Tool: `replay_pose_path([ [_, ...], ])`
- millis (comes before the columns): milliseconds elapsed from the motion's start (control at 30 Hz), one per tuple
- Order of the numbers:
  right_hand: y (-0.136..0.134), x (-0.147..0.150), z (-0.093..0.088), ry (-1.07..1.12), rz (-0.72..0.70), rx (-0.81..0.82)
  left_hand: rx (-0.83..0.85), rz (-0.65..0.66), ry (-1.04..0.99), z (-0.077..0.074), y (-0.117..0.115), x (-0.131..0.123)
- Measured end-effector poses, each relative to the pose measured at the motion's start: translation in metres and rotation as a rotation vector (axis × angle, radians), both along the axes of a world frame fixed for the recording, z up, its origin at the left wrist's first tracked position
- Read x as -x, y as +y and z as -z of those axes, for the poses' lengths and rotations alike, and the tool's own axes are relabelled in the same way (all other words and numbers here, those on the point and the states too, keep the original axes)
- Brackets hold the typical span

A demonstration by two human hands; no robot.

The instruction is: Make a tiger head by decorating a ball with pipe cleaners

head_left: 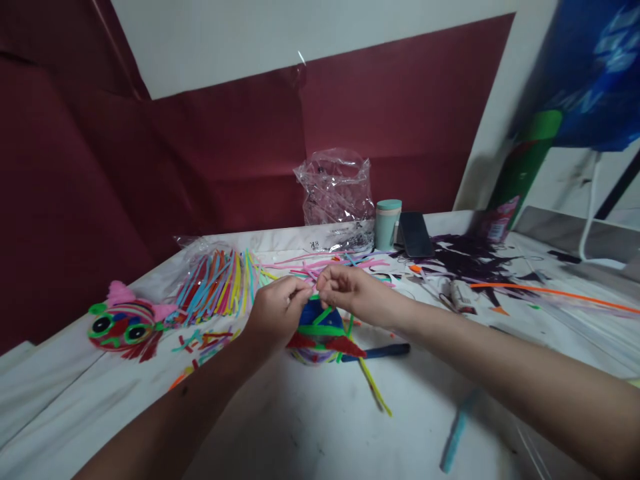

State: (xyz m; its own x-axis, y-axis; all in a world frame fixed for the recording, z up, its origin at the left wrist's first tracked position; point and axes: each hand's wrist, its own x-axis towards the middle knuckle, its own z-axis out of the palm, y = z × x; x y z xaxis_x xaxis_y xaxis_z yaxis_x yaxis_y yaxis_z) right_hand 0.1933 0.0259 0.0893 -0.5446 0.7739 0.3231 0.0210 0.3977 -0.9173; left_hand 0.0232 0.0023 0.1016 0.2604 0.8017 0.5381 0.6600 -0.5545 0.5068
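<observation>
My left hand point(278, 311) and my right hand point(350, 292) meet fingertip to fingertip above a small craft piece point(323, 337) of blue, red and green pipe cleaners on the white table point(320, 427). Both hands are closed in a pinch on a green pipe cleaner point(320, 313) that rises from the piece. A yellow-green pipe cleaner point(375, 388) trails from the piece toward me.
A finished pipe-cleaner animal face point(120, 325) lies at the left. A bag of coloured pipe cleaners point(220, 283) sits behind my left hand. Farther back stand a clear plastic bag point(337, 190), a teal cup point(387, 223) and a dark phone point(415, 235). Scraps cover the right side.
</observation>
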Motion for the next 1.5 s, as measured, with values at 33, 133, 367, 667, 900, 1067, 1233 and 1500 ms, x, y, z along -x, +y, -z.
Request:
replay_pose_path([
  [33,0.001,-0.003,0.0,0.016,0.012,0.028,0.027,-0.001,-0.026,0.0,0.003,-0.002],
  [133,0.003,-0.01,-0.003,0.06,0.066,0.039,0.156,0.04,-0.073,0.001,0.01,-0.009],
  [367,-0.001,-0.017,-0.005,0.208,0.02,0.33,-0.072,0.094,0.059,-0.005,0.007,-0.019],
  [667,-0.019,-0.036,-0.004,-0.482,0.078,-0.181,-0.452,0.389,0.398,0.006,0.001,-0.011],
  [900,-0.027,-0.044,-0.014,-0.51,0.122,-0.242,0.002,0.232,0.267,-0.021,-0.004,-0.006],
  [1067,-0.028,-0.03,-0.014,-0.508,0.204,-0.358,0.287,0.218,0.24,-0.034,-0.004,-0.017],
  [1233,-0.028,-0.033,-0.014,-0.623,0.392,-0.494,0.049,0.06,0.52,-0.033,-0.009,-0.018],
  [1500,-0.022,-0.043,-0.006,-0.194,0.186,-0.171,-0.012,0.113,0.429,-0.035,-0.011,-0.008],
])
